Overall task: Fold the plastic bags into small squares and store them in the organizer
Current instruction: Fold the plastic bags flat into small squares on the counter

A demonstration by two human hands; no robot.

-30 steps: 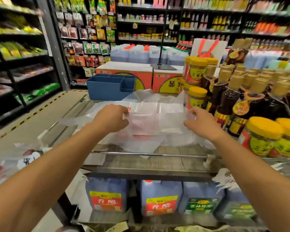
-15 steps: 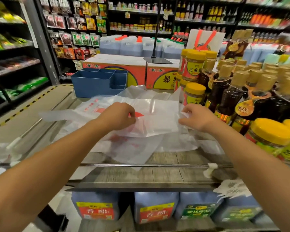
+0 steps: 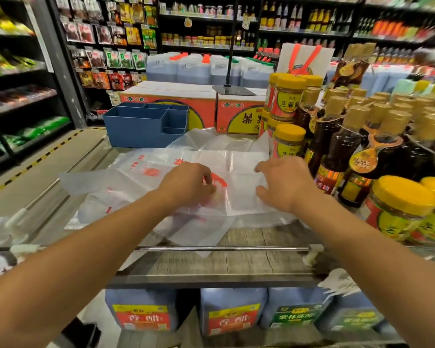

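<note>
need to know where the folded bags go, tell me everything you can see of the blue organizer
The blue organizer is an open-topped rectangular box of smooth, matte plastic, as it looks. Inner walls split it into one large compartment on the left and several smaller ones along the back and right. No folded bags show inside it, though its floor is hidden. It stands upright at the far left of the shelf top, behind the plastic bags, in front of an orange carton. Neither hand touches it.

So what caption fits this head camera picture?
Both hands, left and right, on a plastic bag near the blue organizer.
</note>
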